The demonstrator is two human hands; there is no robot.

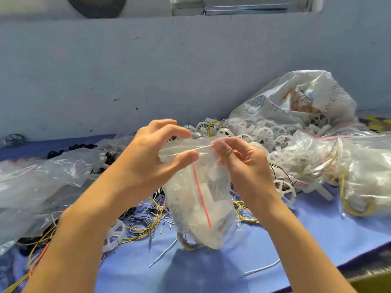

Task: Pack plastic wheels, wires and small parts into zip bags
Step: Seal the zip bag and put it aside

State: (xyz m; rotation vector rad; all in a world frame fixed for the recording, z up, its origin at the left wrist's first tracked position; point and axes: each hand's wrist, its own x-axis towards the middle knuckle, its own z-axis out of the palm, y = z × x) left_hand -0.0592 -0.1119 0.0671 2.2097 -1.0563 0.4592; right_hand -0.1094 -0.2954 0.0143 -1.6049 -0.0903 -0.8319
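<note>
My left hand (152,159) half-open, thumb and curved fingers gripping crumpled mouth of zip bag (201,199). My right hand (246,166) pinches same top edge, fingertips tight. Bag clear, crinkly, red stripe, white parts inside, held upright above blue table cover (211,273). Spoked white plastic wheels (264,132) heaped behind; thin yellow-black wires (143,227) tangled below.

Scuffed grey-blue wall (148,70) under a window (243,7) (metal-framed), blue tabletop (306,229) below.
</note>
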